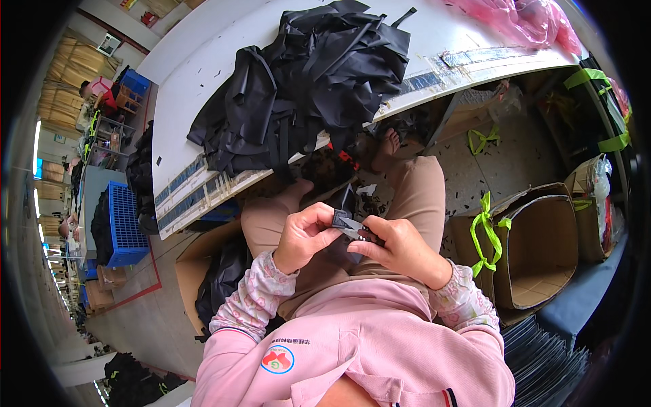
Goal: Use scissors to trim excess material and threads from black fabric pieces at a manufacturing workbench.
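Observation:
My left hand (302, 239) pinches a black strap end (344, 198) above my lap, thumb against fingers. The rest of that black piece hangs down between my knees, partly hidden by my hands. In my right hand (405, 252) is a pair of thread snips (352, 228) with pale metal blades and a dark handle. Its blades point left and meet the edge of the strap end beside my left fingertips. A large heap of black fabric pieces (319, 74) with straps lies on the white table (183, 81) ahead, some hanging over its near edge.
Pink plastic (522, 24) lies at the table's far right. Open cardboard boxes (539, 251) stand at my right, one tied with a yellow-green strip (485, 234). A cardboard box (193, 271) holding black material is at my left. Farther left stands a blue crate (127, 224). Dark scraps litter the floor.

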Demonstrator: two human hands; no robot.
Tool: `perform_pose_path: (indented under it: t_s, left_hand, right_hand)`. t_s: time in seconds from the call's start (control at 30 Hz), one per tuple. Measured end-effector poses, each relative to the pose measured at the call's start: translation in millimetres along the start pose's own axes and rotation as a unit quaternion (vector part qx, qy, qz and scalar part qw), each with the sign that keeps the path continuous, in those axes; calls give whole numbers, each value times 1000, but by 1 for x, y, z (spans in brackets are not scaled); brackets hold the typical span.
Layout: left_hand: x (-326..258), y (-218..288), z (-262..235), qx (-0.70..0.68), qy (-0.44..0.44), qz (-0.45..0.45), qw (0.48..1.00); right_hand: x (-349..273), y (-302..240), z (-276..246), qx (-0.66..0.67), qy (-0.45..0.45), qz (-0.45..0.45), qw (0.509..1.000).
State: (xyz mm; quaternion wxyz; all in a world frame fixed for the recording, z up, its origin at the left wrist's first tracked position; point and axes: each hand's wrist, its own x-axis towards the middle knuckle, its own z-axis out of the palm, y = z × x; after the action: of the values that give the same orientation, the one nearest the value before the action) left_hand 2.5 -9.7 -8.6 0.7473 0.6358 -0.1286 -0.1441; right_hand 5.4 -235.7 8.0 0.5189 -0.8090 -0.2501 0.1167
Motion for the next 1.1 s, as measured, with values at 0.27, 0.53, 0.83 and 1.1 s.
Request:
perform_pose_path:
  t_s: [0.27,0.53,0.83,1.1]
  left_hand:
    - [-2,-4,3,-37,-1,-21,999]
    - [-1,1,7,-5,11,-30,999]
    - [-2,10,-3,66,56,-39,996]
    - [-92,21,-117,540,113,-18,834]
  right_hand:
    - [4,-3,4,-125,42,-78,988]
    - [2,-4,2,-176,40,-72,981]
    - [2,5,-3,-101,92,-26,990]
    - [0,37,4,-112,111,28,987]
